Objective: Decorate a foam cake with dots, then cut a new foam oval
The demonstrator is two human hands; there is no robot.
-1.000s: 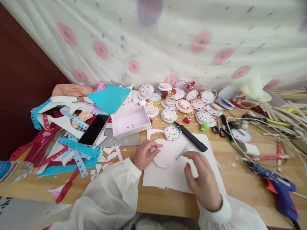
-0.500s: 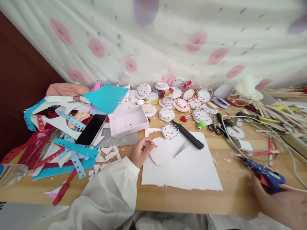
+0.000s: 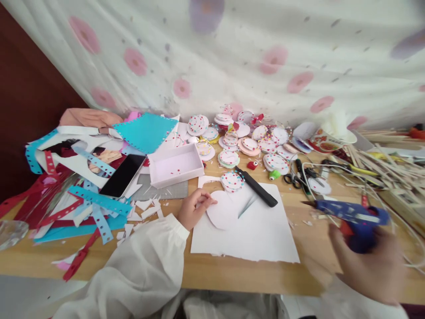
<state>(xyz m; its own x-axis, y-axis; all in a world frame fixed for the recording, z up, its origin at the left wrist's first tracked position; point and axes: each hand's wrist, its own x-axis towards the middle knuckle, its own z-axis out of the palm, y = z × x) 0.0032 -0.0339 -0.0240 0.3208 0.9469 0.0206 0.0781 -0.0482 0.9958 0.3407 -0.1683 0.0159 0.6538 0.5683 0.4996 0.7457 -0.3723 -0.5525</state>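
Observation:
My left hand (image 3: 196,208) pinches the left edge of a round white paper disc (image 3: 223,212), held over a white sheet (image 3: 245,239). On the right, my right hand (image 3: 368,261) is wrapped round the handle of a blue hot glue gun (image 3: 355,217), raised off the table with its nozzle pointing left. Beyond the disc sits a small ring of red and blue dots on layered paper (image 3: 233,181). A black utility knife (image 3: 257,188) lies at an angle on the sheet, beside a thin grey-green sliver (image 3: 245,206).
Several dotted paper layer pieces (image 3: 229,158) crowd the back. A pale open box (image 3: 175,166) and a phone (image 3: 123,175) stand left, among paper strips (image 3: 99,204). Scissors (image 3: 294,179), a white cord (image 3: 378,188) and wooden sticks (image 3: 398,164) lie right.
My right hand has lifted the glue gun off the table and moved it up and left. The left hand still holds the disc. The view has shifted slightly.

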